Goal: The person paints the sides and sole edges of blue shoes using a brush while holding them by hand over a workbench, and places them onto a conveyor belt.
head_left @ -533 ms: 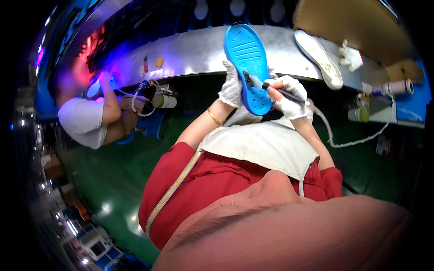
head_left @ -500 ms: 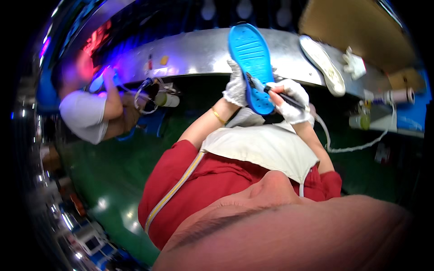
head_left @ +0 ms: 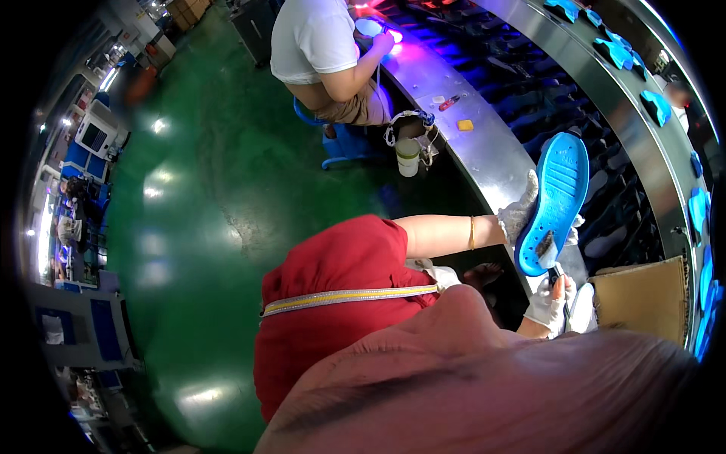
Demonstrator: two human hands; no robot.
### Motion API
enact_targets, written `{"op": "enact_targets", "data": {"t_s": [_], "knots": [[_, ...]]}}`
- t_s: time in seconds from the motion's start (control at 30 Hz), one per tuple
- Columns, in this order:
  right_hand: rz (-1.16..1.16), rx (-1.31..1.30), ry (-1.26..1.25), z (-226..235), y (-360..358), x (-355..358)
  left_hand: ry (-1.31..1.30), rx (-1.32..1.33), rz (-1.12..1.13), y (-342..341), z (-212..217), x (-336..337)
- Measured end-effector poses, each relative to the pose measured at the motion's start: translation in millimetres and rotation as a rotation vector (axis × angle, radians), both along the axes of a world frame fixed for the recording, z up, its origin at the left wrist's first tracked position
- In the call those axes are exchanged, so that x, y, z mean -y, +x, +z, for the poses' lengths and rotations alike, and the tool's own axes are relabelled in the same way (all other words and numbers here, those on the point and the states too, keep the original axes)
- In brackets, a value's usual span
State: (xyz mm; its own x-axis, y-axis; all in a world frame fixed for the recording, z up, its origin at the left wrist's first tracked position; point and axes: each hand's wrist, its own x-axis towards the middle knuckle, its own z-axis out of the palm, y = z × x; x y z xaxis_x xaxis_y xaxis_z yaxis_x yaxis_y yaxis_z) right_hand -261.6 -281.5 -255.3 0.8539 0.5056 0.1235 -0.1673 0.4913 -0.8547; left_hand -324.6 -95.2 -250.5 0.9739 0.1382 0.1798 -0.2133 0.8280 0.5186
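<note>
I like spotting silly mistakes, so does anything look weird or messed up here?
No, nothing stands out. The blue sole looks whole in the left hand, the brush in the right hand is over its lower end, and no spill shows.

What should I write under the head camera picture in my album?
Left hand holding a blue shoe sole, right hand a brush.

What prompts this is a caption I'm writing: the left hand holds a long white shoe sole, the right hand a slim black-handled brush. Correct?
Not quite: the head view shows the left hand holding a long blue shoe sole, not a white one. The right hand does hold a slim black-handled brush.
</note>
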Motion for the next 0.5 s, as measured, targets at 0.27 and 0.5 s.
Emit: {"op": "enact_targets", "data": {"t_s": [0.27,0.5], "knots": [[-0.016,0.639,-0.310,-24,-12,-3,0.136,-0.013,0.038,34,-11,-11],[-0.238,0.337,-0.287,-35,8,2,0.221,-0.029,0.040,53,-24,-21]]}}
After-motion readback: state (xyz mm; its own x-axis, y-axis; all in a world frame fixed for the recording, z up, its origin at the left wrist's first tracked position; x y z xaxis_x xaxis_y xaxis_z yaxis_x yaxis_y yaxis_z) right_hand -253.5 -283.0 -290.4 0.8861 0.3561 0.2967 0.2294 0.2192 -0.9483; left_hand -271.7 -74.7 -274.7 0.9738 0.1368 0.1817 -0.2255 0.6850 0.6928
